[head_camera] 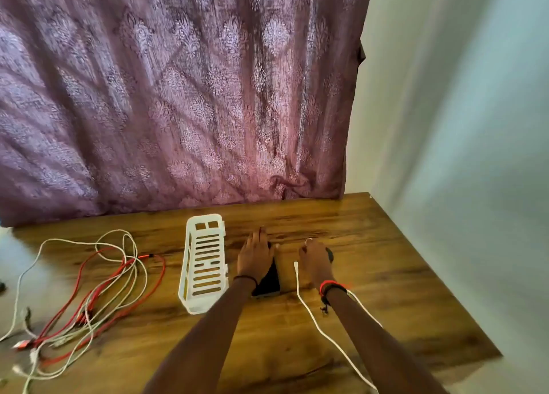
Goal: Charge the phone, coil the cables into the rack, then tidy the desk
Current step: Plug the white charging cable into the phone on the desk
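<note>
A black phone (269,281) lies flat on the wooden desk (371,269), right of the white slotted rack (205,263). My left hand (255,255) lies over the phone's far half, thumb at its right edge, gripping it. My right hand (315,260) sits just right of the phone with curled fingers. A small white loop shows at its fingertips and a dark object (329,254) peeks out beside it. A white cable (309,310) runs from its plug near my right hand toward the front edge; another white stretch comes out under my right wrist.
A tangle of red and white cables (98,286) sprawls over the desk's left side. A purple patterned curtain (178,96) hangs behind the desk. The desk's right edge (439,278) meets a pale wall.
</note>
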The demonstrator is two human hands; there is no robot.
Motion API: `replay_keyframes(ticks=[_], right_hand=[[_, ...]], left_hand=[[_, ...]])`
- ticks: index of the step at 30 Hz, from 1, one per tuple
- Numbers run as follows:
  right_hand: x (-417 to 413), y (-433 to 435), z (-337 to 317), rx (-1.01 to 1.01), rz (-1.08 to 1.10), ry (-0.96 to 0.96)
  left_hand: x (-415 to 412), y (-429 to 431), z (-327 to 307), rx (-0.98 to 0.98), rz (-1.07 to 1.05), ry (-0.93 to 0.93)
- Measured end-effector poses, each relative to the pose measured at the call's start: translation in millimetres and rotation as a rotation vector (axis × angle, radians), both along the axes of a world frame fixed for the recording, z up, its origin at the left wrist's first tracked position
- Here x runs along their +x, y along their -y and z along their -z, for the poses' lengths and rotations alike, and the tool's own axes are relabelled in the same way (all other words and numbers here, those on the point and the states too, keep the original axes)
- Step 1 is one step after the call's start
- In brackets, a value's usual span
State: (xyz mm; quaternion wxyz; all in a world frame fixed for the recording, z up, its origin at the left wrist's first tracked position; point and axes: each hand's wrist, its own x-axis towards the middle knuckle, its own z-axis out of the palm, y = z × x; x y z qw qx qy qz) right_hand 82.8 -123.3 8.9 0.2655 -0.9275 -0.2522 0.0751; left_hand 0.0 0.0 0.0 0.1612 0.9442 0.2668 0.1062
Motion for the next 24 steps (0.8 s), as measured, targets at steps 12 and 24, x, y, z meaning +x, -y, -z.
replay_keyframes(ticks=[12,24], right_hand=[[-19,0,45,-0.053,0.054,-0.057],[-8,-12,50,-0.054,0.054,-0.165]], left_hand=[[-3,9,46,-0.175,-0.321,-0.269],[22,-10,40,-0.385,-0.470,-0.331]])
